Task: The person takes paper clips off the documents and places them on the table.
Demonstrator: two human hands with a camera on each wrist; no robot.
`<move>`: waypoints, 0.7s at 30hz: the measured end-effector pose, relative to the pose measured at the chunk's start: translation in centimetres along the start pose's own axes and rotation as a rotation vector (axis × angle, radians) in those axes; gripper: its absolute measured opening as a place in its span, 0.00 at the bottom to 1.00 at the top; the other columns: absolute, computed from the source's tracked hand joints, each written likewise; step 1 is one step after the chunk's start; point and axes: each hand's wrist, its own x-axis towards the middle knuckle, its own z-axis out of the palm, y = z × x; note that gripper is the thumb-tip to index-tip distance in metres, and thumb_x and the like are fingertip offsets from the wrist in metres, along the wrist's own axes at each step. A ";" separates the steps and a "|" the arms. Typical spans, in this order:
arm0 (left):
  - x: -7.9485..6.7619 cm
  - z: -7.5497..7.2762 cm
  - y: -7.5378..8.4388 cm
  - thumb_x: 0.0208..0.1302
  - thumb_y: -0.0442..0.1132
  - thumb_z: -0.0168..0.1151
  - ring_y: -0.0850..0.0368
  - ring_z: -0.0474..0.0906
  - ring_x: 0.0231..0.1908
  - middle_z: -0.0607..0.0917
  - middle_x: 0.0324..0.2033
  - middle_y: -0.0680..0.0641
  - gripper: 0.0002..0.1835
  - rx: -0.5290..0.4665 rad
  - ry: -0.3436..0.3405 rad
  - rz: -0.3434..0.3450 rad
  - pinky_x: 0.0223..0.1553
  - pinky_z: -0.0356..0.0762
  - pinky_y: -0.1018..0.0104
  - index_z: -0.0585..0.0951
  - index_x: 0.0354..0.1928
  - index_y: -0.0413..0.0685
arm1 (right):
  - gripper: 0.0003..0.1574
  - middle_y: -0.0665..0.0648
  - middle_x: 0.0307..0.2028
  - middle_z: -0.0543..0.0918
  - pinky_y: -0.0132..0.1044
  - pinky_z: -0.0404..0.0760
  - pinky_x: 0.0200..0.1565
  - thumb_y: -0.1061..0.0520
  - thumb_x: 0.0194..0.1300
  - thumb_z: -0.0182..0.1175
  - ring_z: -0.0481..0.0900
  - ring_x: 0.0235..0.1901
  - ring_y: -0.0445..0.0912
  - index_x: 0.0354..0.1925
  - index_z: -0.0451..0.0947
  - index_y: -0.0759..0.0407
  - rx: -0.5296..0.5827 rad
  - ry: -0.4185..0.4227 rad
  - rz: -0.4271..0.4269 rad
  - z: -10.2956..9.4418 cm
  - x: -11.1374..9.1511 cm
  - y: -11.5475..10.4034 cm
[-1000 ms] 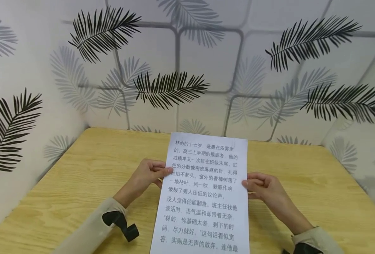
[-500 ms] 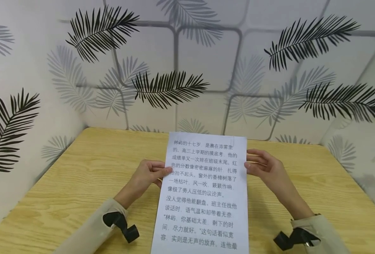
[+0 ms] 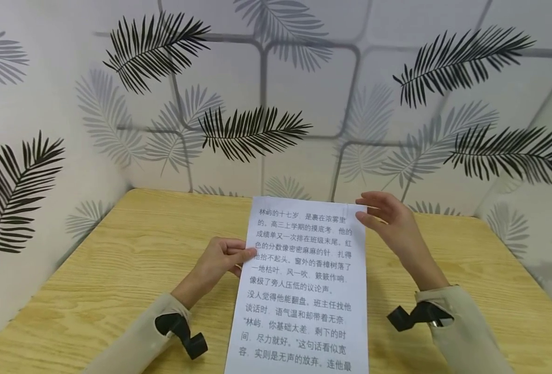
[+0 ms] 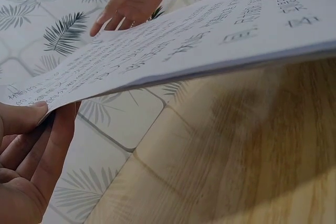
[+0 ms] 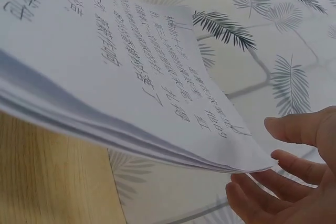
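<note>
A stack of printed paper sheets (image 3: 299,291) is held up above the table, its text facing me. My left hand (image 3: 216,264) pinches the left edge, thumb on the front and fingers behind. At the top right corner is my right hand (image 3: 394,226), its thumb and fingers spread. From the right wrist view, the fingers of that hand (image 5: 294,177) lie just behind the corner, while the thumb stands off the front page. Several sheet edges show along the side there. Two thin clip-like outlines mark the top of the page (image 5: 240,129).
The wood-grain table (image 3: 131,244) spreads beneath the paper and both forearms. Behind it rises a pale wall (image 3: 304,88) with a leaf pattern. Black straps with a curled end (image 3: 184,335) are on both sleeved wrists.
My right hand has slid up from the middle of the right edge to the top right corner, and its thumb and fingers have spread. The left hand and the sheets stay nearly in place.
</note>
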 end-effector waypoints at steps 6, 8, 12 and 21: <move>0.1 0.1 0.1 0.65 0.37 0.64 0.51 0.86 0.28 0.87 0.35 0.38 0.16 -0.003 0.012 -0.002 0.28 0.83 0.63 0.82 0.47 0.29 | 0.28 0.62 0.57 0.78 0.34 0.75 0.53 0.50 0.65 0.65 0.76 0.56 0.54 0.59 0.73 0.61 -0.060 -0.038 0.052 0.2 0.9 -0.3; 0.1 0.2 0.1 0.64 0.37 0.64 0.50 0.86 0.29 0.87 0.35 0.38 0.16 -0.006 0.016 0.000 0.31 0.84 0.62 0.82 0.46 0.28 | 0.29 0.61 0.57 0.78 0.38 0.75 0.54 0.49 0.65 0.65 0.76 0.56 0.54 0.59 0.74 0.60 -0.064 -0.054 0.079 0.2 1.1 -0.3; 0.2 0.4 0.1 0.64 0.37 0.65 0.49 0.86 0.30 0.87 0.36 0.38 0.16 -0.018 0.030 -0.002 0.35 0.84 0.59 0.82 0.46 0.28 | 0.29 0.59 0.54 0.80 0.39 0.76 0.50 0.46 0.63 0.65 0.78 0.50 0.51 0.58 0.76 0.58 -0.037 -0.080 0.149 0.1 1.4 -0.2; 0.2 0.5 -0.1 0.64 0.36 0.65 0.49 0.87 0.31 0.87 0.35 0.38 0.16 -0.033 0.041 -0.003 0.37 0.84 0.60 0.82 0.46 0.28 | 0.27 0.55 0.39 0.82 0.34 0.78 0.40 0.48 0.61 0.68 0.82 0.34 0.45 0.54 0.78 0.60 0.027 -0.101 0.176 0.3 1.6 0.0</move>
